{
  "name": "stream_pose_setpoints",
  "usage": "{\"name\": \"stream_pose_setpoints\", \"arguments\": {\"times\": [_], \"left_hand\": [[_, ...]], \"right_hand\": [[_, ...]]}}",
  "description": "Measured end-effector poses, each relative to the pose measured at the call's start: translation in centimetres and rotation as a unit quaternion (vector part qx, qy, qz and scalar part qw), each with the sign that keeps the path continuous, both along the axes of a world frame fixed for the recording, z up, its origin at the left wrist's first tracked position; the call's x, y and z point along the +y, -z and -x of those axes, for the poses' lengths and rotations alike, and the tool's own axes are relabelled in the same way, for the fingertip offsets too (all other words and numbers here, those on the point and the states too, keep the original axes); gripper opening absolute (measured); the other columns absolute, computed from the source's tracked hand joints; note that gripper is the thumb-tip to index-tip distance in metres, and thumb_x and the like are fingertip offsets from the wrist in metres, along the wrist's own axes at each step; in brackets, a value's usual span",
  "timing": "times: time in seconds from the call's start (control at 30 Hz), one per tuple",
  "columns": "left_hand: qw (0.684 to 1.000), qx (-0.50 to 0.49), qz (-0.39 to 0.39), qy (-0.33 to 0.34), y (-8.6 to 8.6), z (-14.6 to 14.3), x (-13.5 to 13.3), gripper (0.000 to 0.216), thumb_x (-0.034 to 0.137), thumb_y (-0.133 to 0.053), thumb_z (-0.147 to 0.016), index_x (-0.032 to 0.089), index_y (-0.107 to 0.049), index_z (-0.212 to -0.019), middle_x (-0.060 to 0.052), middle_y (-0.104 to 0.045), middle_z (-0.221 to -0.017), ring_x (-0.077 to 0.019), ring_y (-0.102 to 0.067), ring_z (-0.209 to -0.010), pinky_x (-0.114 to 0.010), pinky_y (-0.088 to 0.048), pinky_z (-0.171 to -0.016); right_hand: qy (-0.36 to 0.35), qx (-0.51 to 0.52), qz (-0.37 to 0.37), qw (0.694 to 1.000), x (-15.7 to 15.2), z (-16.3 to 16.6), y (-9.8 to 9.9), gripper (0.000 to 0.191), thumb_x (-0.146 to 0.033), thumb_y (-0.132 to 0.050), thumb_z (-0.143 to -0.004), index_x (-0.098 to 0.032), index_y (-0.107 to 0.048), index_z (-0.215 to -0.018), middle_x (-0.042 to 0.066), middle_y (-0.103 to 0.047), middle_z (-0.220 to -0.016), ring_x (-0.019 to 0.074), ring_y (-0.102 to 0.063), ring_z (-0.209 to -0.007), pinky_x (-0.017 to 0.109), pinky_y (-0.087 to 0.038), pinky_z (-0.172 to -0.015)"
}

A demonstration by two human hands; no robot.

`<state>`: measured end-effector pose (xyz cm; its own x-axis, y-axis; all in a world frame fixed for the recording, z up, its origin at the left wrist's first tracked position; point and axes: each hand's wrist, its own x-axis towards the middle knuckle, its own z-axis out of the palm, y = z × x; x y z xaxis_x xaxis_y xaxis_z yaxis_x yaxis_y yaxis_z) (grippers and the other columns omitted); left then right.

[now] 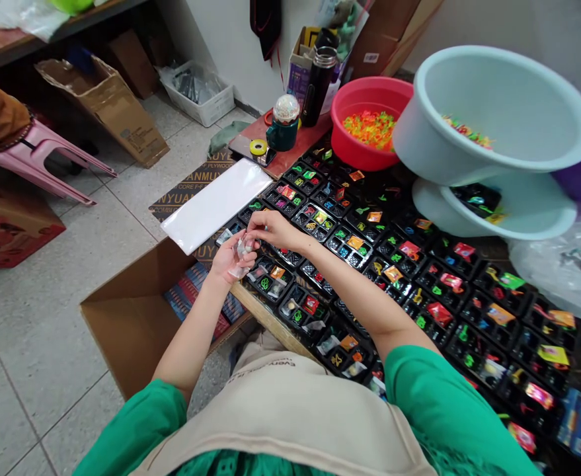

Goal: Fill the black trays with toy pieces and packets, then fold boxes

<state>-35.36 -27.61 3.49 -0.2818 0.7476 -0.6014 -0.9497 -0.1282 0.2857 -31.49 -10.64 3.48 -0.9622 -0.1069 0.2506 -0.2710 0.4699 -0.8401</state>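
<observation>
While cupping a few small clear packets [243,248] in left hand [229,258], working at them with right hand [270,228]. Curling left fingers round the packets, so clamped on them. Touching right thumb and fingertips together at upper side of same packets; can't tell if pinching one, too small to see. Holding packets above table edge [270,322], just beside nearest black trays [330,226] and near corner of white sheets [221,201]. Can see trays packed in rows across table, divided into compartments, loaded with small green, red and yellow pieces [265,284] plus orange and red sachets [355,242]; nearest ones also with clear packets inside. At back of table, can see red basin [362,157] of orange and yellow pieces [369,131], beside upper pale blue basin [419,142] stacked over lower pale blue basin [429,208]. Left of those, dark green mug [281,137] with domed lid [286,108], near yellow tape roll [258,147] and dark bottle [314,87]. Below left arm [191,337], open carton [121,324] with red and blue packs [178,301] inside. Off left on tiled floor, can see pink stool [39,142] and white bin [215,108].
</observation>
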Motion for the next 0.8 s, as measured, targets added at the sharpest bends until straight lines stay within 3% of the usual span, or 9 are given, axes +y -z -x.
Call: {"name": "stream_pose_setpoints", "arguments": {"times": [0.17,0.23,0.33,0.43,0.53,0.6,0.7,0.8], "left_hand": [[0.995,0.032,0.033,-0.084,0.7,0.2,-0.5,0.031,0.026,-0.038,-0.1,0.014,-0.058,-0.08,0.0,-0.051,-0.059,-0.0048,-0.034,-0.038,-0.012,-0.023,-0.032],[0.993,0.038,0.04,-0.102,0.9,0.2,-0.7,0.03,0.026,-0.039,-0.099,0.014,-0.058,-0.079,0.002,-0.046,-0.056,-0.0052,-0.034,-0.039,-0.012,-0.024,-0.033],[0.992,0.032,0.046,-0.112,0.8,0.2,-0.9,0.029,0.027,-0.04,-0.098,0.014,-0.058,-0.081,0.0,-0.05,-0.06,-0.0062,-0.04,-0.042,-0.013,-0.028,-0.035],[0.989,0.017,0.06,-0.132,0.5,0.7,-1.0,0.03,0.025,-0.037,-0.099,0.014,-0.058,-0.081,-0.002,-0.053,-0.062,-0.0065,-0.044,-0.044,-0.012,-0.03,-0.036],[0.989,-0.007,0.057,-0.138,0.5,1.2,-0.5,0.026,0.021,-0.039,-0.097,0.014,-0.056,-0.078,-0.001,-0.053,-0.06,-0.0051,-0.044,-0.043,-0.011,-0.028,-0.036],[0.988,-0.016,0.071,-0.136,0.8,1.2,0.3,0.022,0.018,-0.043,-0.095,0.014,-0.055,-0.076,0.0,-0.053,-0.057,-0.0048,-0.044,-0.041,-0.012,-0.028,-0.035],[0.988,-0.003,0.106,-0.116,1.2,0.3,1.8,0.016,0.017,-0.051,-0.09,0.014,-0.057,-0.076,0.001,-0.055,-0.054,-0.0077,-0.05,-0.041,-0.015,-0.036,-0.036],[0.991,0.006,0.097,-0.09,1.1,-1.0,2.8,0.012,0.018,-0.052,-0.088,0.013,-0.061,-0.082,0.001,-0.059,-0.056,-0.01,-0.053,-0.041,-0.019,-0.039,-0.038]], "right_hand": [[0.212,-0.019,-0.105,0.971,1.8,4.1,1.9,0.016,-0.019,-0.058,-0.092,-0.015,-0.064,-0.077,0.004,-0.063,-0.085,0.0165,-0.054,-0.083,0.029,-0.04,-0.079],[0.236,-0.068,-0.176,0.953,2.7,6.3,3.0,0.015,-0.02,-0.06,-0.091,-0.015,-0.066,-0.079,0.006,-0.063,-0.088,0.0185,-0.054,-0.087,0.03,-0.039,-0.081],[0.204,-0.127,-0.241,0.94,3.1,8.6,4.2,0.014,-0.021,-0.064,-0.09,-0.015,-0.069,-0.079,0.007,-0.063,-0.09,0.02,-0.055,-0.089,0.031,-0.039,-0.081],[0.194,-0.109,-0.236,0.946,2.4,8.3,4.2,0.012,-0.026,-0.069,-0.088,-0.015,-0.072,-0.089,0.008,-0.062,-0.094,0.021,-0.055,-0.092,0.032,-0.04,-0.084],[0.162,0.001,-0.154,0.975,0.8,4.9,2.8,0.029,-0.04,-0.07,-0.088,-0.017,-0.071,-0.105,0.007,-0.06,-0.098,0.0205,-0.056,-0.094,0.034,-0.043,-0.087],[0.069,0.067,-0.094,0.991,-0.4,1.6,1.6,0.034,-0.046,-0.07,-0.087,-0.019,-0.071,-0.107,0.006,-0.059,-0.1,0.0191,-0.056,-0.094,0.033,-0.045,-0.086],[-0.078,0.094,-0.08,0.989,-1.9,-2.9,0.5,0.026,-0.04,-0.068,-0.089,-0.019,-0.073,-0.104,0.007,-0.06,-0.1,0.018,-0.057,-0.094,0.032,-0.047,-0.085],[-0.1,0.082,-0.093,0.987,-2.1,-5.4,0.4,0.018,-0.026,-0.058,-0.095,-0.019,-0.074,-0.097,0.008,-0.065,-0.095,0.0173,-0.06,-0.091,0.031,-0.048,-0.082]]}}
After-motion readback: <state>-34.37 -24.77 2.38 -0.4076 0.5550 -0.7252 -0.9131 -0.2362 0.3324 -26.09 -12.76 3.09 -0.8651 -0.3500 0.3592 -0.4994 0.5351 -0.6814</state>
